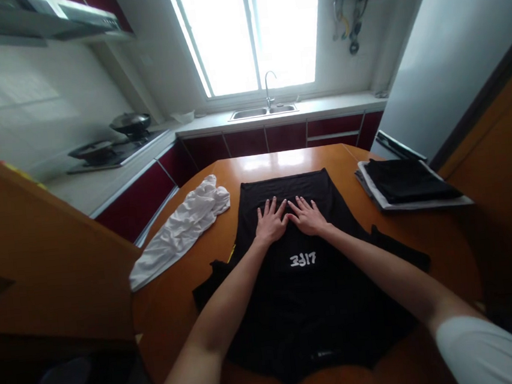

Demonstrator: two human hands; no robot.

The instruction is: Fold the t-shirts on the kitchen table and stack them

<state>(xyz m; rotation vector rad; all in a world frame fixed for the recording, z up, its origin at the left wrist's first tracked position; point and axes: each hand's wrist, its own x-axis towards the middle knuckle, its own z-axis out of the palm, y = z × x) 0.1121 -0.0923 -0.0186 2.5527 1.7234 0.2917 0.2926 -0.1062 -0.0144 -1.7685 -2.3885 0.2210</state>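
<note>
A black shirt (311,295) lies spread out on the round wooden table (225,174), its white lettering upside down and its neck toward me. My left hand (271,222) rests flat on the cloth beyond the lettering, fingers spread. Beside it, my right hand (307,216) also lies flat with spread fingers, and the two thumbs nearly meet. Neither hand holds anything. To the left is a crumpled white garment (180,226). On the right side sits a stack of folded clothes, with a black one (406,180) on top.
Beyond the table is a counter with a sink (251,113) under a window. At the left, a stove (120,152) carries a lidded wok (130,123) and another pan (91,150). A large pale appliance (445,47) stands at the right. A wooden panel (39,249) borders the left.
</note>
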